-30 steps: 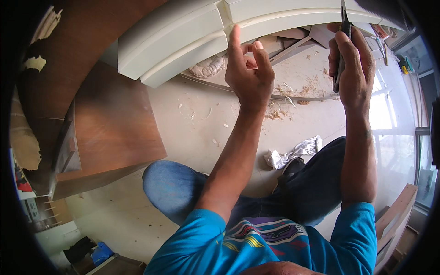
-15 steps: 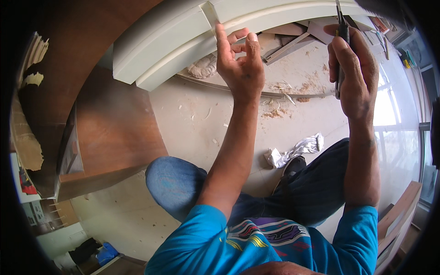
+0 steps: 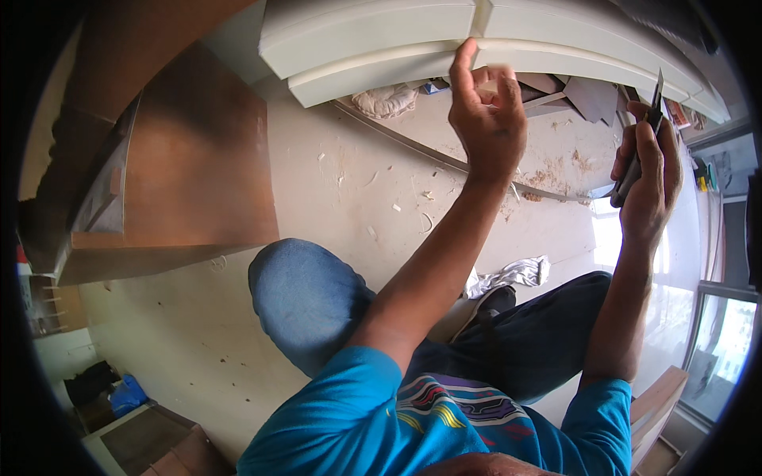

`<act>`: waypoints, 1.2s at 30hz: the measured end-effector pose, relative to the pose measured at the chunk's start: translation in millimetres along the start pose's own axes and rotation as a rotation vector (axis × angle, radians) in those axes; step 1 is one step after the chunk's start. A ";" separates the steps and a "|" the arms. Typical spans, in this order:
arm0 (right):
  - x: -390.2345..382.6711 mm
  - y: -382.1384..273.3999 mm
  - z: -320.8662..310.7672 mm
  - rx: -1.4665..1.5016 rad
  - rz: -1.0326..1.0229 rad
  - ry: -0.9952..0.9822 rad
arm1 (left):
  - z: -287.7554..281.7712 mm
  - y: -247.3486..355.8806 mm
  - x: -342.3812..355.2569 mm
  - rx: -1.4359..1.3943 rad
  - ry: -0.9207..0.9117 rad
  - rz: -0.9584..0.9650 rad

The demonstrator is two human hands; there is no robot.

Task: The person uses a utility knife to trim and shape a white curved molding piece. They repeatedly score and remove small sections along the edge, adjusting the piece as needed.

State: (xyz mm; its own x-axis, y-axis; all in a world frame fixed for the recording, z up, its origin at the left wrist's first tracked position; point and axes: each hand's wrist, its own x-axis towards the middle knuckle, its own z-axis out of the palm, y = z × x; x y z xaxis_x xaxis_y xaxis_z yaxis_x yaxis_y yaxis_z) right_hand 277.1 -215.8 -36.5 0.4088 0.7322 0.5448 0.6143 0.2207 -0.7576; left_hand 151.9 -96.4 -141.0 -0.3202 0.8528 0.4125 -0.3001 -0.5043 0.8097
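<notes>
Across the top runs a long white panel (image 3: 365, 28) with a raised edge strip (image 3: 397, 54) and a vertical gap (image 3: 481, 17) in its face. My left hand (image 3: 488, 123) is raised to it, index fingertip at the strip just below the gap. The other fingers are bent and apart, with nothing in them. To the right, my right hand (image 3: 651, 170) is closed around a dark utility knife (image 3: 627, 184). Its blade (image 3: 658, 89) is out and points up, close to the panel's lower edge but seemingly apart from it.
A brown wooden cabinet (image 3: 198, 151) stands at left. On the floor lie a long thin strip (image 3: 429, 149), a whitish bundle (image 3: 385, 101), board offcuts (image 3: 591, 99), shavings and a silvery cloth (image 3: 524, 272) near my foot. Wooden planks (image 3: 659, 404) lean at lower right.
The view has swung, so the panel and both hands sit farther right in the picture. My left index finger has gone from the gap down to the strip's edge. The knife now tilts rightward.
</notes>
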 end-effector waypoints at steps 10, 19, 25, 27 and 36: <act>-3.4 -7.6 21.7 -0.011 0.026 -0.074 | -5.0 -6.4 16.1 0.347 -0.150 0.140; -2.0 -5.5 34.5 0.030 0.020 -0.101 | -4.7 10.1 13.0 0.258 -0.089 0.099; -2.6 -4.6 41.8 0.051 0.051 -0.148 | -5.7 -2.4 7.7 0.257 -0.058 0.096; -5.1 -3.4 47.5 0.109 0.067 -0.189 | -4.8 3.8 5.3 0.223 0.005 0.057; -12.7 -19.6 78.6 0.105 0.149 -0.308 | -19.2 0.9 23.0 0.423 -0.085 0.201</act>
State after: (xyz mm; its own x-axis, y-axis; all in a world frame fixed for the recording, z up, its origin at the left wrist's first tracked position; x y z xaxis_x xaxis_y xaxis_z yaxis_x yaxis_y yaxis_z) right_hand 206.9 -178.8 -56.7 0.2562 0.9178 0.3033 0.4842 0.1498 -0.8621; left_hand 126.9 -79.9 -138.9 -0.2549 0.7606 0.5971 0.1586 -0.5762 0.8017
